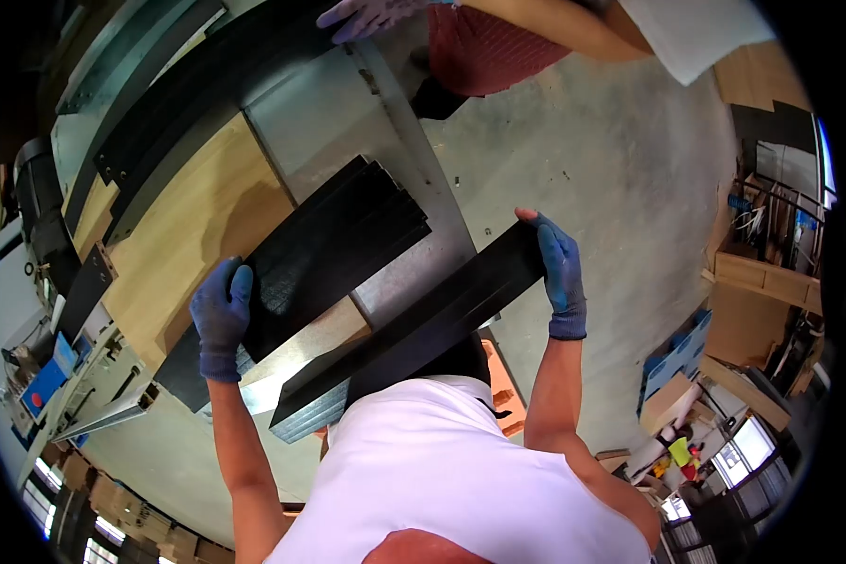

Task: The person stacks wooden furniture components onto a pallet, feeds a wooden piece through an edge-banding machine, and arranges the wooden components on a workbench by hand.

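The far pile (pixel 334 244) already lies on the counter (pixel 315 122), left hand (pixel 221 315) at its left edge, grip unclear; right hand's (pixel 562 273) fingers grip the near boards (pixel 423 320), apart from it

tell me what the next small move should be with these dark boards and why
Probably bring the left hand from the dark stack to the left end of the nearer dark boards: only the right hand holds them, at the opposite end, so a second grip would likely steady them.
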Tool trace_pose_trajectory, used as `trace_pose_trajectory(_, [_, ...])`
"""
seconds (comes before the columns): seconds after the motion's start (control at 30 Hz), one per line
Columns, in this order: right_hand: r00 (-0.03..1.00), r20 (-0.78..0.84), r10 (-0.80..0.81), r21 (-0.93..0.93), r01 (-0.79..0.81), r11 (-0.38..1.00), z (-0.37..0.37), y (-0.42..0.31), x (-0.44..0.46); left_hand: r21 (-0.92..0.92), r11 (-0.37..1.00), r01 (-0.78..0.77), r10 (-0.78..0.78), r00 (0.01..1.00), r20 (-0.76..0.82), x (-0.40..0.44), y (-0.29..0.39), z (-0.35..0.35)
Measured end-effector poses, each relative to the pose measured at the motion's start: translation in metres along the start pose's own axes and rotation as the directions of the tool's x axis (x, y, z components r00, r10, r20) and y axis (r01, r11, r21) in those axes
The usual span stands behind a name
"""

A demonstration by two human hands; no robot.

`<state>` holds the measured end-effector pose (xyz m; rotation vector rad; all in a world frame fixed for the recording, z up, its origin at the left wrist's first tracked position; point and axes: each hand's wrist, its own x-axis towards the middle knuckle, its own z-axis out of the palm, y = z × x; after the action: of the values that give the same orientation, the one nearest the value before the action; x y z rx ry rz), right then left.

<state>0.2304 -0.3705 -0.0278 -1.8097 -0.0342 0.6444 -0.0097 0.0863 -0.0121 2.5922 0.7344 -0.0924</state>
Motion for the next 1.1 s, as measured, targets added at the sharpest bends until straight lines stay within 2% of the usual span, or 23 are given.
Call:
trace_pose_trajectory(0.13, [1.0,-0.029,0.008,0.044,-0.007,0.999,0.005,0.003,-0.003,-0.016,1.0,-0.006,0.005,0.999,-0.037,-0.004,0.003,0.003])
trace_pose_trajectory(0.23, [0.995,-0.051,-0.084,0.004,0.084,0.996,0.015,0.003,-0.005,-0.025,0.999,0.02,-0.021,0.999,-0.041,-0.007,0.005,0.006])
trace_pose_trajectory(0.33, [0.998,-0.056,-0.025,-0.013,0.024,1.0,0.02,0.005,-0.01,-0.01,0.998,0.055,-0.055,0.998,-0.033,-0.013,0.009,0.008])
trace_pose_trajectory(0.43, [0.99,-0.134,-0.038,-0.017,0.036,0.999,0.03,0.008,-0.016,0.006,0.997,0.072,-0.072,0.997,-0.041,-0.02,0.01,0.013])
trace_pose_trajectory(0.53, [0.938,-0.344,-0.029,0.198,0.103,0.975,0.052,0.026,-0.022,0.008,0.998,0.063,-0.062,0.996,-0.066,-0.025,0.014,0.017])
trace_pose_trajectory(0.63, [0.906,-0.424,-0.01,0.237,0.122,0.964,0.063,0.031,-0.027,0.016,0.997,0.074,-0.072,0.994,-0.081,-0.029,0.012,0.021])
trace_pose_trajectory(0.8, [0.903,-0.428,0.021,0.282,0.112,0.953,0.07,0.008,-0.039,0.039,0.998,0.056,-0.051,0.992,-0.119,-0.033,0.011,0.022])
trace_pose_trajectory(0.83, [0.905,-0.425,0.003,0.28,0.128,0.951,0.072,-0.002,-0.04,0.05,0.998,0.041,-0.034,0.989,-0.141,-0.031,0.011,0.023])
trace_pose_trajectory(0.87, [0.896,-0.424,-0.133,0.206,0.239,0.949,0.076,-0.009,-0.039,0.057,0.997,0.042,-0.033,0.987,-0.155,-0.031,0.012,0.023])
trace_pose_trajectory(0.93, [0.906,-0.388,-0.171,0.333,0.31,0.89,0.089,-0.031,-0.031,0.068,0.997,0.027,-0.014,0.984,-0.176,-0.032,0.016,0.019])
trace_pose_trajectory(1.1, [0.926,-0.326,-0.189,0.353,0.305,0.884,0.11,-0.004,0.019,0.024,0.996,0.088,-0.083,0.982,-0.172,-0.033,0.025,0.01])
